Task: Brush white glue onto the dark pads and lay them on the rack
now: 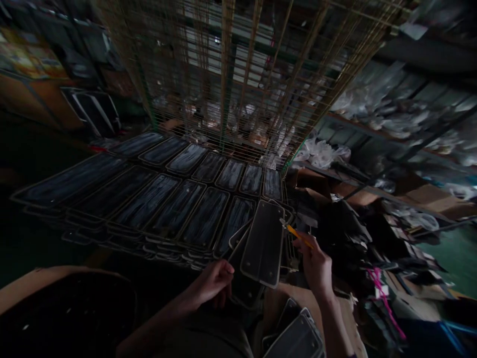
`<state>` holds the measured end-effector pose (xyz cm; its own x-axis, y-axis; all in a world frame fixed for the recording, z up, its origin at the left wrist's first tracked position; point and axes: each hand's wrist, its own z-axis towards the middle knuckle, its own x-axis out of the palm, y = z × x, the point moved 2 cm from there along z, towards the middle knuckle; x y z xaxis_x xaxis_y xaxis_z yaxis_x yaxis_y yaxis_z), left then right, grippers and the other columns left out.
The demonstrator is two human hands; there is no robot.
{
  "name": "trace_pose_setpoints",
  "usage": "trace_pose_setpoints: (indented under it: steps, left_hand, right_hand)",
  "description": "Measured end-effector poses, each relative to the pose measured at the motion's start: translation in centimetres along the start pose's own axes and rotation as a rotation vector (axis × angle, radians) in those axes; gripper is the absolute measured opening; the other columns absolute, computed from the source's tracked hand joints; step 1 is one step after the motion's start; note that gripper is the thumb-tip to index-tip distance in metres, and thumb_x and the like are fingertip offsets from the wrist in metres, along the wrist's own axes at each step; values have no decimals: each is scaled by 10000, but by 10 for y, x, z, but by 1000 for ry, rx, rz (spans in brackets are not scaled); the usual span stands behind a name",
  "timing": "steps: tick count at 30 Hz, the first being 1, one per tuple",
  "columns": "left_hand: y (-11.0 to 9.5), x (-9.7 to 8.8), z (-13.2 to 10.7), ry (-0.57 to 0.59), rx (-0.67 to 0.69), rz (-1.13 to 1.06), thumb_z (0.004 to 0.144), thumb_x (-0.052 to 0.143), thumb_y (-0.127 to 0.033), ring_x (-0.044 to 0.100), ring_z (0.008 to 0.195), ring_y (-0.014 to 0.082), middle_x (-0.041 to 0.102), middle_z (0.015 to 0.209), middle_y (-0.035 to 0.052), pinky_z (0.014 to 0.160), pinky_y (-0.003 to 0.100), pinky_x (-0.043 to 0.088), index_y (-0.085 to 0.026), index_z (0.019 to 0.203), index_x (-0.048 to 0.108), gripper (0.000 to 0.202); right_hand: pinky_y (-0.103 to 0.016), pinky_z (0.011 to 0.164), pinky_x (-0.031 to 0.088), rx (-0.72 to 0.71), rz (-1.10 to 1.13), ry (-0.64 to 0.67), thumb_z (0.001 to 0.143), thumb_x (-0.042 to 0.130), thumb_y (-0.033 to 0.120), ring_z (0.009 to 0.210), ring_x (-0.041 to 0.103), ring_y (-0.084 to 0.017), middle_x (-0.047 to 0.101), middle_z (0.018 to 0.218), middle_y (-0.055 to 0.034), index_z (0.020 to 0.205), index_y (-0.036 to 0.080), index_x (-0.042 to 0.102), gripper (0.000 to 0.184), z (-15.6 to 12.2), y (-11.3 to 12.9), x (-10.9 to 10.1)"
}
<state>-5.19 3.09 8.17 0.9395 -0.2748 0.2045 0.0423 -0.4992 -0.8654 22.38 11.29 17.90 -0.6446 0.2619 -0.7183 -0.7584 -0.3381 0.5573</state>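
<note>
My left hand [214, 284] is curled around the lower edge of a dark phone case [264, 243] with a pale rim, holding it tilted up. My right hand [316, 266] pinches a thin orange-handled tool [298, 233] whose tip touches the case's upper right corner. More loose cases [298, 338] lie near my lap at the bottom. Beyond the held case, several dark phone cases [175, 199] lie flat in two rows on a rack.
A wire mesh panel [242, 74] stands behind the rows of cases. Shelves with plastic-bagged goods [391, 109] and cardboard boxes [421, 196] fill the right. Pink cord [383, 298] lies at lower right. A dark round bin [63, 313] sits at lower left.
</note>
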Motion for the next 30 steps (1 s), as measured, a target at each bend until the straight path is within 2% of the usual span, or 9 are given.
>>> trace_pose_setpoints:
  steps: [6,9,12,16,20,24,28,30]
  left_hand:
    - [-2,7,17,-49,-136,-33,745,615,-585,578,367,136,653,554,-5,348,180,355,-167,880,467,464]
    - [-2,12,21,-54,-148,-63,742,612,-583,567,348,135,647,530,-6,347,175,337,-165,862,482,455]
    - [-1,16,23,-67,-149,-59,731,621,-589,569,349,139,644,520,-9,344,182,352,-166,846,496,456]
    - [-3,18,22,-84,-124,-18,741,623,-587,568,349,135,644,530,-10,347,197,391,-162,839,500,454]
    - [-6,21,21,-59,-107,-21,756,626,-579,575,357,134,646,550,-11,355,195,392,-168,844,481,445]
    - [-11,24,19,-51,-112,-88,757,633,-565,598,400,139,649,586,-3,369,199,414,-167,845,473,438]
    - [-17,27,16,-61,-94,-171,775,617,-539,618,438,147,652,616,12,387,207,431,-162,876,467,418]
    - [-19,29,17,-59,-75,-214,784,605,-535,623,450,147,652,624,15,391,205,431,-163,887,461,412]
  right_hand:
    - [-244,647,539,-260,-180,72,1001,425,393,803,716,-172,736,995,-48,1186,207,606,319,58,-37,16]
    - [-218,577,504,-331,-275,81,998,433,390,778,716,-164,740,981,-38,1182,210,618,317,74,-52,25]
    - [-215,548,479,-358,-340,101,1003,418,389,742,714,-166,744,954,-37,1171,206,631,327,80,-61,32]
    - [-215,543,472,-375,-328,156,1014,399,368,704,709,-156,745,911,-27,1170,206,627,321,66,-58,29]
    - [-215,588,509,-347,-256,227,1007,418,356,728,708,-147,742,912,-24,1174,211,621,300,37,-42,11]
    - [-225,671,560,-324,-141,356,1001,431,318,764,708,-138,734,967,-21,1185,232,609,271,1,-18,-8]
    - [-259,694,595,-273,-61,474,990,429,300,848,715,-165,725,1049,-15,1210,293,598,277,-29,1,-25]
    - [-266,649,603,-221,-52,443,960,484,347,801,719,-180,737,978,4,1157,344,633,247,-35,7,-34]
